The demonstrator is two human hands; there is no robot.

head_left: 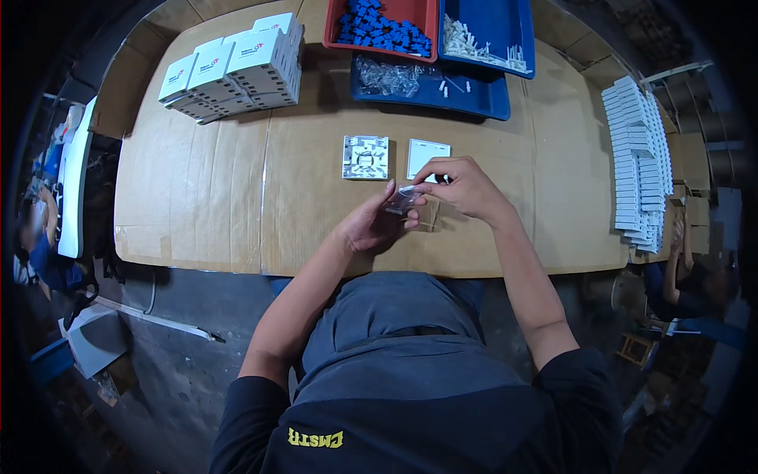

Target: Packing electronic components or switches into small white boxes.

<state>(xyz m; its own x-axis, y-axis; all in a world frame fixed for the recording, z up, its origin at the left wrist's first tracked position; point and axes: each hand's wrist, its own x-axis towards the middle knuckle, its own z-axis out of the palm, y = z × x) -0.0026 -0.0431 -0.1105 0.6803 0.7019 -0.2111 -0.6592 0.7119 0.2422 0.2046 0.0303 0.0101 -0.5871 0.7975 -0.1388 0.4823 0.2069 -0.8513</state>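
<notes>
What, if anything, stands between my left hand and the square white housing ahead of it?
Nothing visible: only brown cardboard shows between your left hand, which holds a small clear packet, and the white housing.

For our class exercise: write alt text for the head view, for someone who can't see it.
A person's left hand and right hand hold a small clear plastic bag over a cardboard-covered table. Beyond lie a square white housing and a flat white plate, then stacked white boxes at left, a red tray of blue parts and two blue trays.
</notes>
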